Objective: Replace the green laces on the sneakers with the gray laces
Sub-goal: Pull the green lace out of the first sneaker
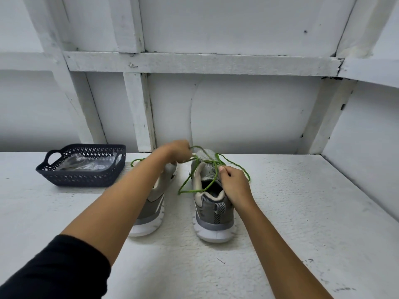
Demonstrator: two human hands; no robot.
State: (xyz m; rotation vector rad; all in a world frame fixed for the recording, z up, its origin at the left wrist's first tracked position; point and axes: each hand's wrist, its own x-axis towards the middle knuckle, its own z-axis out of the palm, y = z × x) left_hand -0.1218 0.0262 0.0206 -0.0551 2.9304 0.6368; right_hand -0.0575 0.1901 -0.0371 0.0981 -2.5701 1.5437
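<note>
Two grey sneakers with white soles stand heel-toward-me on the white table. My left forearm crosses over and partly hides the left sneaker (151,210). The right sneaker (212,212) carries a loose green lace (190,184) that loops over its tongue and hangs off both sides. My left hand (178,153) pinches a strand of this lace above the toe end. My right hand (234,184) grips another strand at the right side of the shoe's opening. A bit of green lace (136,161) shows beyond the left sneaker.
A dark blue perforated basket (86,178) with handles sits at the back left and holds a clear plastic bag (86,164). White wooden framing and wall panels rise right behind the table. A wall closes the right side.
</note>
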